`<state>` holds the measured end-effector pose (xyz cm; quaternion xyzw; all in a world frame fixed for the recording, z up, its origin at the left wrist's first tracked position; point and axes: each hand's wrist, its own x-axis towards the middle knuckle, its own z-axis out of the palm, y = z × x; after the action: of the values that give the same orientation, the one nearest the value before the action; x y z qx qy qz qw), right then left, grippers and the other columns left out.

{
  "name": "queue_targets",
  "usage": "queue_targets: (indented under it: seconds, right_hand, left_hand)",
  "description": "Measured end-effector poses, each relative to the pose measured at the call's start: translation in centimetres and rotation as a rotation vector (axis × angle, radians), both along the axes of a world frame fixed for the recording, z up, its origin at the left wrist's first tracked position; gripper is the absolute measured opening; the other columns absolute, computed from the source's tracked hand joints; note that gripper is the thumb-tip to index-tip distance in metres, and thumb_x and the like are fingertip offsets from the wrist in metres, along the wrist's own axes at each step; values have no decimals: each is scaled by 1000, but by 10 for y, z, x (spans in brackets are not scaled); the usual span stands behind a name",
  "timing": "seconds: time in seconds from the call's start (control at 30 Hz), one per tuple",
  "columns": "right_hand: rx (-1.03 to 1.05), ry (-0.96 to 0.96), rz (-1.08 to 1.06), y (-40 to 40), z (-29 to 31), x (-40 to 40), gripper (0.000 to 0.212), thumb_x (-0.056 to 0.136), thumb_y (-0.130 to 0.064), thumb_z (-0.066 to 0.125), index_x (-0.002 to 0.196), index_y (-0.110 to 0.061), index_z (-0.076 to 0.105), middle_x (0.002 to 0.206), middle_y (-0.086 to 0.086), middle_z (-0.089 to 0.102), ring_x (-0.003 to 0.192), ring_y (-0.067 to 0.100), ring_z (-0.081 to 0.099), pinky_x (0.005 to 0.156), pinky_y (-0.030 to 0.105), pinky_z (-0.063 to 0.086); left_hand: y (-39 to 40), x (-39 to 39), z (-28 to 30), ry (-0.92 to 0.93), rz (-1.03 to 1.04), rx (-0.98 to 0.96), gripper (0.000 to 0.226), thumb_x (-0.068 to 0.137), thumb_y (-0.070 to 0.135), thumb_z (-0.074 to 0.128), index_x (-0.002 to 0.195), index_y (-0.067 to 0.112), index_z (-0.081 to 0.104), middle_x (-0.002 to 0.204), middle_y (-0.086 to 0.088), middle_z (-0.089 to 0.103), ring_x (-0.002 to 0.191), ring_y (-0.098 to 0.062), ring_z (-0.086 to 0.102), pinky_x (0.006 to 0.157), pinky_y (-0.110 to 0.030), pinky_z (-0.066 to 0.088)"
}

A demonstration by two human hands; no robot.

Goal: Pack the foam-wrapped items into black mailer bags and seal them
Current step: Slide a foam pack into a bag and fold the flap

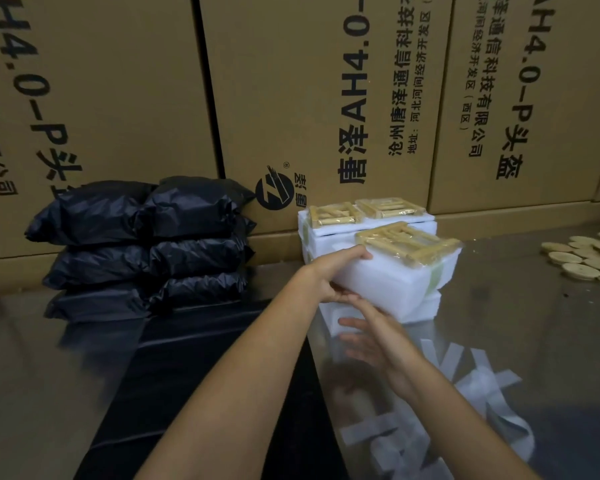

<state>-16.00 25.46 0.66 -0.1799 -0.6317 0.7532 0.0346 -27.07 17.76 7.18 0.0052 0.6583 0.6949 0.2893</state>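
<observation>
Two hands meet at a foam block [392,278] just right of centre. The left hand [336,271] grips its near-left end, thumb on top and fingers curled underneath, holding it tilted above more foam blocks [329,233] stacked against the far cartons [291,98]. The right hand [374,337] hovers just below and nearer, fingers straight and spread, grasping nothing. A wrapped wooden rack [407,242] lies on the held block; two more racks [361,211] sit on the far stack. Filled black bags [146,244] are piled at far left, with a flat black bag [194,375] on the shiny table [516,306] in front of them. Pale discs [589,254] lie far right.
</observation>
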Motion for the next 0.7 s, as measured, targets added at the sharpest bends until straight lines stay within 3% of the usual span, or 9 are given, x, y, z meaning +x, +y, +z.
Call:
queue_targets:
  seconds: [0.1, 0.2, 0.33, 0.4, 0.53, 0.63, 0.7]
  right_hand:
    - [-109, 89, -48, -2, 1, 15, 69, 77, -67, 66, 127, -20, 61, 119, 8, 67, 106, 27, 68, 77, 39, 58]
    - [-272, 193, -43, -15, 3, 31, 80, 69, -77, 63, 130, -26, 62, 121, 3, 71, 113, 22, 66, 91, 41, 54]
    - [-454, 288, -142, -39, 7, 50, 70, 78, -60, 70, 137, -26, 54, 123, 5, 71, 114, 22, 67, 102, 44, 50]
    - [-459, 329, -137, -46, 8, 63, 62, 83, -46, 72, 139, -26, 51, 125, 9, 70, 114, 25, 67, 105, 46, 49]
    - [-498, 333, -90, -51, 11, 92, 58, 85, -36, 70, 138, -29, 46, 124, 10, 68, 112, 27, 67, 105, 46, 49]
    - [-539, 319, -65, -53, 11, 111, 57, 84, -35, 72, 135, -29, 46, 122, 10, 69, 109, 27, 69, 102, 46, 51]
    - [-538, 322, -34, -53, 9, 122, 55, 85, -37, 71, 134, -28, 49, 120, 8, 72, 107, 25, 71, 101, 45, 52]
  left_hand:
    - [-3, 28, -5, 84, 74, 49, 58, 64, 32, 85, 113, 14, 59, 109, -11, 53, 86, -26, 65, 73, -39, 62]
    - [-15, 63, -17, 147, 166, 142, 80, 64, 33, 87, 129, 17, 44, 111, -6, 55, 89, -26, 68, 72, -40, 63]
    - [-39, 113, -36, 202, 255, 324, 82, 63, 31, 91, 125, 16, 39, 116, -4, 57, 96, -21, 70, 76, -40, 62]
    - [-61, 131, -40, 253, 235, 302, 78, 64, 37, 91, 122, 16, 43, 119, -3, 56, 102, -16, 67, 84, -39, 60]
    - [-135, 164, -40, 465, 23, -148, 58, 65, 61, 81, 108, 27, 63, 114, 6, 64, 108, -11, 61, 93, -35, 51]
    - [-210, 177, -46, 542, -185, -515, 38, 72, 46, 83, 102, 29, 67, 116, 8, 65, 113, -9, 60, 99, -33, 48]
    - [-253, 184, -57, 497, -316, -810, 37, 77, 40, 81, 107, 31, 61, 129, 7, 53, 123, -14, 51, 106, -35, 42]
